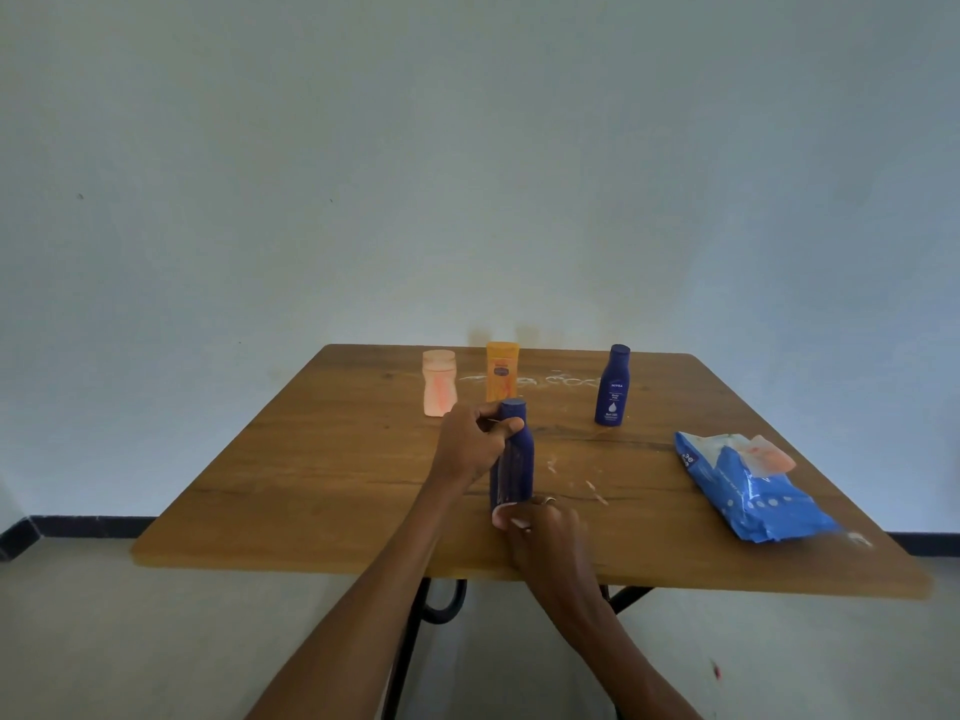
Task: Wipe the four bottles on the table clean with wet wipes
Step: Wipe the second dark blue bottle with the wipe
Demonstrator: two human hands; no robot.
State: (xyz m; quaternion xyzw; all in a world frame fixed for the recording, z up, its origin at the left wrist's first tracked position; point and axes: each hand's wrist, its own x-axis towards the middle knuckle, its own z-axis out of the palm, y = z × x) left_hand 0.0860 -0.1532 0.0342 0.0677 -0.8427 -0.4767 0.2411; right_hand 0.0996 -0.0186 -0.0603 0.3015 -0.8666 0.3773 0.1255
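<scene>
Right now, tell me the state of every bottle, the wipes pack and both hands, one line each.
Near blue bottle: upright, capped, held by both hands.
Far blue bottle: upright on the table, capped, untouched.
Yellow bottle: upright, standing free.
Pink bottle: upright, standing free.
Wipes pack: lying flat, flap lifted.
Left hand: grips the near bottle's top.
Right hand: grips its base.

The left hand [475, 444] grips the neck of a dark blue bottle [513, 459] just below its cap. The right hand [540, 527] holds the bottle's base. A pink bottle [439, 383], an orange bottle [502, 371] and a second blue bottle [613, 386] stand upright farther back on the wooden table [311, 485]. A blue wet-wipe pack [748, 485] lies to the right.
</scene>
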